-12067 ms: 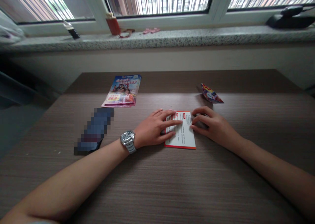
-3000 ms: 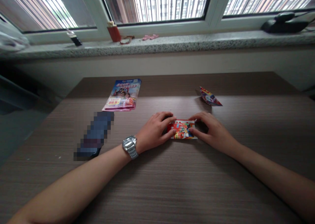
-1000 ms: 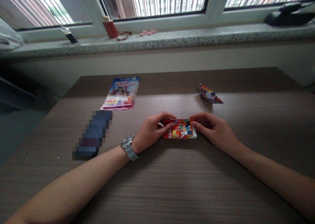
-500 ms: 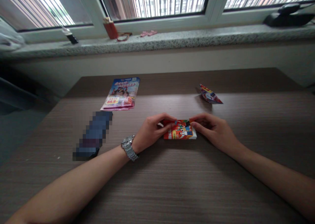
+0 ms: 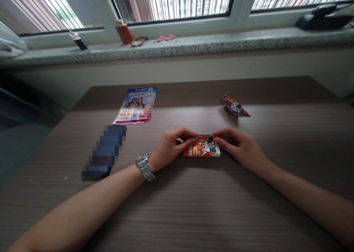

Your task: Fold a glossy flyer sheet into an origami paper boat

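A small folded paper piece [image 5: 204, 147], red and orange with printed figures and a white right edge, lies on the brown table [image 5: 193, 207]. My left hand [image 5: 172, 147] is closed on its upper left part, thumb in front and fingers behind. On the right side, my right hand [image 5: 241, 147] pinches the upper right corner the same way. Beyond my right hand stands a folded colourful paper shape [image 5: 236, 107]. A stack of printed flyers [image 5: 137, 105] lies at the back left.
Left of my left wrist is a dark, pixelated flat object [image 5: 106, 150]. The stone windowsill [image 5: 188, 47] behind the table holds a red container [image 5: 124, 33], pink pieces [image 5: 166, 38], a small dark-and-clear item [image 5: 79, 41] and a black device [image 5: 323, 19].
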Action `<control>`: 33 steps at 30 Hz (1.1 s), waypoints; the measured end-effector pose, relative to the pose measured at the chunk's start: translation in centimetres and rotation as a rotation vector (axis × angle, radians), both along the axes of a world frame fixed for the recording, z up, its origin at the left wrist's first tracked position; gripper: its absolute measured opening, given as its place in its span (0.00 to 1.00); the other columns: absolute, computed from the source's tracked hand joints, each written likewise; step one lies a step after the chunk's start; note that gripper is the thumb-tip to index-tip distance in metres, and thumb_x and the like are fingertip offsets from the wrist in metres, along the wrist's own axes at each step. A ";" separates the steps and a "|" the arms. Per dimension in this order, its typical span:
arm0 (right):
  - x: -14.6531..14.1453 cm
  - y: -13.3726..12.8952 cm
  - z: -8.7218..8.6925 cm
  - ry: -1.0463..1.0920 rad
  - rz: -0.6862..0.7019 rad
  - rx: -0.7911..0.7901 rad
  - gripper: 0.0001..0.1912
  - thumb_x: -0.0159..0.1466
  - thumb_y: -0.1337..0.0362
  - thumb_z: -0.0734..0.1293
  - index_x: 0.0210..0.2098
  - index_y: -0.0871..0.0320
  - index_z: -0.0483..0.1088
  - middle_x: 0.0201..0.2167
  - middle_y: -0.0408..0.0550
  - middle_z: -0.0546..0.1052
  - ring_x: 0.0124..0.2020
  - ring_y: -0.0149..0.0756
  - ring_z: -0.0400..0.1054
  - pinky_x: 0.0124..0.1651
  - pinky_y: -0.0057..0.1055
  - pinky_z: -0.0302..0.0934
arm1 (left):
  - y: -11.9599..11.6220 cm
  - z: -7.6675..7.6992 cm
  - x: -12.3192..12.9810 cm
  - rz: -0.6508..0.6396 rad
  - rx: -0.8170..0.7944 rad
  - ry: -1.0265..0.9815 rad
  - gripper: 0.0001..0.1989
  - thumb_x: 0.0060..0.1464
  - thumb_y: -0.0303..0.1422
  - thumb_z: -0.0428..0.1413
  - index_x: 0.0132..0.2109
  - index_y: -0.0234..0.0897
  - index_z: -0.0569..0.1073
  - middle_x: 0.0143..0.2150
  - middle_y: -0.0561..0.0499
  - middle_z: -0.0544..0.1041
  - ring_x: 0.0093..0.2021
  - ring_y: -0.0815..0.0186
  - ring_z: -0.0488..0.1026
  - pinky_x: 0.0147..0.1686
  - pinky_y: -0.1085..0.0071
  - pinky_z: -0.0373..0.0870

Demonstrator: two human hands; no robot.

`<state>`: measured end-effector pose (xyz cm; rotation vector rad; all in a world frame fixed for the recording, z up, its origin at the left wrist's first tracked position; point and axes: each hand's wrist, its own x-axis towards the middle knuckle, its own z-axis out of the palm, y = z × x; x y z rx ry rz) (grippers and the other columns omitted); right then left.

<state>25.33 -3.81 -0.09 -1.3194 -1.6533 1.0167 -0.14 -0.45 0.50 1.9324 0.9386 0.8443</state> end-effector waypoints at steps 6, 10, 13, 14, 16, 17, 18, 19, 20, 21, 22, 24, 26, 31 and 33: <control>0.0 0.1 -0.1 0.042 0.001 -0.025 0.14 0.64 0.52 0.71 0.44 0.53 0.77 0.38 0.48 0.83 0.37 0.40 0.79 0.42 0.38 0.74 | 0.0 -0.1 -0.1 0.002 0.017 0.010 0.09 0.64 0.34 0.60 0.49 0.38 0.79 0.43 0.50 0.83 0.40 0.68 0.79 0.38 0.77 0.77; 0.0 0.2 -0.3 0.053 0.004 -0.040 0.14 0.64 0.52 0.71 0.45 0.53 0.77 0.39 0.48 0.83 0.38 0.41 0.79 0.42 0.39 0.74 | -0.1 -0.1 -0.2 0.010 0.015 0.013 0.09 0.64 0.34 0.59 0.49 0.38 0.79 0.43 0.50 0.83 0.40 0.68 0.79 0.37 0.76 0.77; 0.0 0.2 -0.1 0.064 -0.004 -0.043 0.15 0.63 0.52 0.72 0.44 0.53 0.77 0.38 0.48 0.83 0.37 0.41 0.79 0.41 0.38 0.74 | -0.1 -0.1 -0.2 0.014 0.020 0.009 0.09 0.63 0.35 0.60 0.49 0.38 0.79 0.43 0.49 0.83 0.40 0.68 0.79 0.37 0.77 0.77; -0.1 0.1 -0.1 0.068 -0.006 -0.043 0.15 0.63 0.51 0.72 0.43 0.53 0.77 0.38 0.48 0.83 0.37 0.41 0.79 0.41 0.38 0.74 | -0.1 -0.1 -0.2 0.014 0.023 0.007 0.10 0.63 0.35 0.60 0.49 0.38 0.79 0.43 0.49 0.83 0.40 0.68 0.79 0.36 0.77 0.77; -0.1 0.1 0.1 0.075 -0.006 -0.045 0.14 0.63 0.51 0.72 0.42 0.53 0.77 0.37 0.48 0.83 0.36 0.41 0.78 0.40 0.38 0.74 | -0.1 -0.1 -0.2 0.017 0.030 0.004 0.10 0.63 0.36 0.60 0.48 0.38 0.80 0.43 0.49 0.83 0.39 0.68 0.79 0.36 0.77 0.77; -0.2 0.1 0.1 0.077 -0.007 -0.046 0.14 0.63 0.51 0.72 0.42 0.53 0.77 0.37 0.48 0.83 0.36 0.41 0.78 0.39 0.38 0.75 | -0.1 -0.1 -0.2 0.021 0.032 0.002 0.10 0.63 0.36 0.60 0.48 0.38 0.80 0.42 0.49 0.83 0.39 0.68 0.79 0.35 0.77 0.77; -0.2 0.1 0.2 0.078 -0.008 -0.047 0.14 0.63 0.51 0.72 0.42 0.53 0.77 0.37 0.48 0.83 0.36 0.42 0.78 0.39 0.38 0.75 | -0.2 -0.1 -0.2 0.024 0.033 0.001 0.09 0.63 0.36 0.61 0.48 0.38 0.80 0.42 0.49 0.83 0.39 0.68 0.79 0.36 0.77 0.77; -0.2 0.1 0.2 0.079 -0.007 -0.049 0.14 0.63 0.51 0.72 0.42 0.53 0.77 0.37 0.48 0.83 0.36 0.42 0.78 0.39 0.38 0.75 | -0.2 -0.1 -0.2 0.028 0.034 0.000 0.09 0.63 0.36 0.61 0.48 0.38 0.80 0.42 0.49 0.83 0.40 0.68 0.79 0.36 0.77 0.77; -0.2 0.1 0.3 0.080 -0.004 -0.050 0.14 0.63 0.51 0.72 0.42 0.53 0.77 0.37 0.48 0.83 0.36 0.42 0.79 0.40 0.38 0.75 | -0.2 -0.1 -0.2 0.030 0.034 0.001 0.09 0.63 0.35 0.61 0.48 0.38 0.80 0.42 0.49 0.83 0.40 0.68 0.79 0.36 0.77 0.77; -0.2 0.1 0.3 0.081 -0.001 -0.051 0.14 0.63 0.51 0.72 0.42 0.53 0.77 0.38 0.48 0.84 0.36 0.42 0.79 0.40 0.38 0.75 | -0.2 -0.1 -0.2 0.030 0.035 0.002 0.09 0.63 0.35 0.61 0.48 0.38 0.80 0.42 0.49 0.83 0.40 0.68 0.79 0.36 0.77 0.76; -0.1 0.1 0.2 0.082 0.001 -0.051 0.14 0.64 0.51 0.71 0.42 0.53 0.77 0.38 0.48 0.84 0.37 0.42 0.79 0.40 0.38 0.75 | -0.2 0.0 -0.1 0.030 0.036 0.003 0.09 0.63 0.35 0.61 0.48 0.38 0.80 0.42 0.50 0.83 0.40 0.68 0.79 0.36 0.77 0.76; -0.1 0.1 0.1 0.081 0.005 -0.048 0.14 0.64 0.51 0.71 0.43 0.53 0.78 0.39 0.48 0.83 0.37 0.42 0.79 0.41 0.38 0.74 | -0.2 0.0 -0.1 0.027 0.039 0.002 0.09 0.63 0.35 0.61 0.48 0.38 0.80 0.42 0.50 0.83 0.40 0.68 0.79 0.36 0.77 0.76; 0.0 0.1 0.0 0.079 0.009 -0.047 0.14 0.65 0.51 0.71 0.44 0.52 0.77 0.39 0.48 0.83 0.38 0.42 0.78 0.42 0.38 0.74 | -0.2 0.0 -0.1 0.025 0.042 0.004 0.09 0.63 0.34 0.61 0.48 0.38 0.80 0.42 0.50 0.83 0.40 0.69 0.79 0.36 0.77 0.76; 0.0 -0.1 0.1 0.059 -0.007 -0.043 0.13 0.65 0.52 0.71 0.43 0.53 0.78 0.38 0.47 0.83 0.38 0.42 0.78 0.41 0.38 0.73 | -0.1 0.0 -0.1 0.027 0.050 0.014 0.08 0.62 0.33 0.61 0.47 0.38 0.80 0.42 0.50 0.83 0.39 0.69 0.79 0.37 0.77 0.76; -0.1 -0.2 0.2 0.039 -0.023 -0.037 0.13 0.64 0.53 0.71 0.43 0.53 0.78 0.37 0.47 0.83 0.36 0.41 0.77 0.39 0.37 0.72 | 0.0 -0.1 -0.1 0.025 0.044 0.012 0.08 0.62 0.32 0.61 0.47 0.37 0.80 0.42 0.50 0.83 0.39 0.69 0.79 0.37 0.77 0.76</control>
